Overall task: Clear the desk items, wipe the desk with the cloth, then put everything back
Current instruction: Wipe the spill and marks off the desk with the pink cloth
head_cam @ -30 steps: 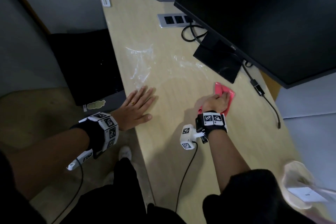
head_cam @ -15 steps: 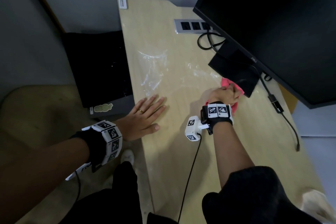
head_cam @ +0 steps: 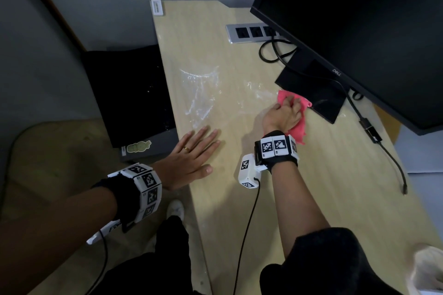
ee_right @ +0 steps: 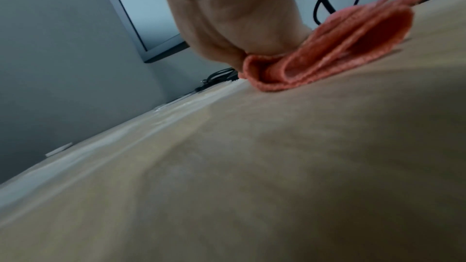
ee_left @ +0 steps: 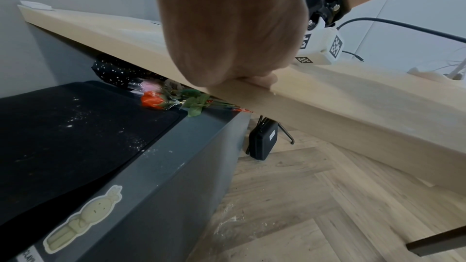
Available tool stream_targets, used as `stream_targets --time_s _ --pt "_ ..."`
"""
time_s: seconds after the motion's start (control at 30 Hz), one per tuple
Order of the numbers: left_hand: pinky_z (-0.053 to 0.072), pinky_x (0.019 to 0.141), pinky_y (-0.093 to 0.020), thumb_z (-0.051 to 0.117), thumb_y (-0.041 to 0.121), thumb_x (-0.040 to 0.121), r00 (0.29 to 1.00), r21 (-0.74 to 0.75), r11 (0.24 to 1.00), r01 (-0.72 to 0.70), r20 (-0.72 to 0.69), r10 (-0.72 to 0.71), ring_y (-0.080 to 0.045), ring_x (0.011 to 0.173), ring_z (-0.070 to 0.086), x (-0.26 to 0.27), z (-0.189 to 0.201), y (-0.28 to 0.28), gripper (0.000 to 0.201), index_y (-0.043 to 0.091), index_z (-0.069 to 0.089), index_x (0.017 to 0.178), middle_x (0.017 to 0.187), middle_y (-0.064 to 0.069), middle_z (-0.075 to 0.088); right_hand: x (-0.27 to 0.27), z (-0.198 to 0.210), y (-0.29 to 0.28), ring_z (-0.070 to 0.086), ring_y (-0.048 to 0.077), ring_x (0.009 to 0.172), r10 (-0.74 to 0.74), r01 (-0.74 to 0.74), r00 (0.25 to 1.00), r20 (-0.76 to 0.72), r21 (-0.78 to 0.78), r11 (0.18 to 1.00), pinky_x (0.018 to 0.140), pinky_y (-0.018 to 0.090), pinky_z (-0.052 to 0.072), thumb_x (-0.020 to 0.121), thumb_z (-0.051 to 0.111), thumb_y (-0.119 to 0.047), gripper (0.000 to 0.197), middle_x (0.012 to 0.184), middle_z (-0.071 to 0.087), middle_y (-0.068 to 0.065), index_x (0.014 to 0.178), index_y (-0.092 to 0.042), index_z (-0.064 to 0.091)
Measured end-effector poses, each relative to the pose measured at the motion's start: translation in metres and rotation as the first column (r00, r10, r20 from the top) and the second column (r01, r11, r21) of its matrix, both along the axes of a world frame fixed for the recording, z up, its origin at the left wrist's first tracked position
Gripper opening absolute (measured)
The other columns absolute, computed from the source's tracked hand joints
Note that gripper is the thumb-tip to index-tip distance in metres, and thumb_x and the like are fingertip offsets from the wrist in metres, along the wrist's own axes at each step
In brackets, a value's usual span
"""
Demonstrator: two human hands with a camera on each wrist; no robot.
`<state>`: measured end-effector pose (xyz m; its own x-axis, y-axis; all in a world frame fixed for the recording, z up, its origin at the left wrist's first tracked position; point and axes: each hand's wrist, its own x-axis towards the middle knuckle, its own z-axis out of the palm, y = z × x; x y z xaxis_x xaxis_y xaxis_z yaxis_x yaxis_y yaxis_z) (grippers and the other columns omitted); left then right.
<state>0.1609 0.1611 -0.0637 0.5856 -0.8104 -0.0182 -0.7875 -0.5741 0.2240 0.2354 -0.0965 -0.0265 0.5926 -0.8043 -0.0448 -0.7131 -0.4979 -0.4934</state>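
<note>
A crumpled pink cloth (head_cam: 298,127) lies on the light wooden desk (head_cam: 311,199), just in front of the monitor's black base (head_cam: 314,93). My right hand (head_cam: 285,112) presses down on the cloth with its fingers curled over it; the right wrist view shows the folded cloth (ee_right: 340,55) under the palm. My left hand (head_cam: 194,153) lies flat on the desk's left edge, fingers spread and straight. Wet, shiny streaks (head_cam: 201,93) mark the desk beyond the left hand.
A large black monitor (head_cam: 359,31) overhangs the desk's right side, with cables (head_cam: 275,52) and a socket strip (head_cam: 251,32) behind. A dark cabinet (head_cam: 134,98) stands left of the desk; roses (ee_left: 161,99) lie on it under the desktop. A loose cable (head_cam: 393,163) trails right.
My right hand has slid the cloth away from me and leftward along the front of the monitor base. The left hand has stayed flat on the desk edge.
</note>
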Motion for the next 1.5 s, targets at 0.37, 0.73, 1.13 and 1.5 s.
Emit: stream_targets --time_s 0.37,0.73,1.13,1.5 --pt "0.012 0.115 -0.044 0.005 0.047 0.100 1.000 -0.002 1.000 0.002 0.010 -0.002 -0.027 0.147 0.008 0.000 0.002 0.000 0.064 0.011 0.022 0.150 0.159 -0.009 0.015 0.017 0.002 0.029 0.013 0.016 0.147 0.551 -0.552 0.834 0.045 0.023 0.834 0.121 0.044 0.000 0.096 0.042 -0.010 0.050 0.157 0.024 -0.005 0.144 -0.022 0.036" --pt "0.001 0.117 -0.039 0.002 0.048 0.100 0.999 0.037 0.999 -0.030 -0.011 0.030 -0.024 0.146 0.002 0.000 0.005 -0.001 0.064 0.011 0.019 0.150 0.159 -0.007 0.014 0.005 -0.001 0.049 0.017 0.016 0.146 0.755 -0.776 0.630 0.180 0.139 0.615 0.120 0.050 0.005 0.096 0.044 -0.008 0.045 0.154 0.031 -0.005 0.139 -0.020 0.045" --pt "-0.013 0.117 -0.029 -0.008 0.065 0.087 0.984 -0.014 0.999 -0.036 -0.177 0.033 -0.014 0.147 -0.014 0.005 0.020 0.007 0.085 0.011 0.003 0.152 0.160 -0.008 -0.002 -0.060 0.033 0.055 0.037 0.009 0.137 0.714 -0.728 0.635 0.295 0.536 0.427 0.116 0.031 0.026 0.097 0.042 0.000 0.038 0.143 0.046 -0.006 0.130 -0.013 0.055" --pt "0.018 0.114 -0.038 -0.009 0.060 0.092 0.936 0.137 0.934 -0.330 -0.079 0.343 -0.032 0.132 0.046 0.057 0.023 0.046 0.095 -0.002 0.047 0.136 0.145 -0.018 0.044 -0.026 0.040 0.029 0.038 0.028 0.134 0.062 -0.127 0.988 0.138 0.532 0.837 0.110 0.045 0.034 0.100 0.037 -0.021 0.053 0.152 0.032 0.005 0.149 -0.030 0.020"
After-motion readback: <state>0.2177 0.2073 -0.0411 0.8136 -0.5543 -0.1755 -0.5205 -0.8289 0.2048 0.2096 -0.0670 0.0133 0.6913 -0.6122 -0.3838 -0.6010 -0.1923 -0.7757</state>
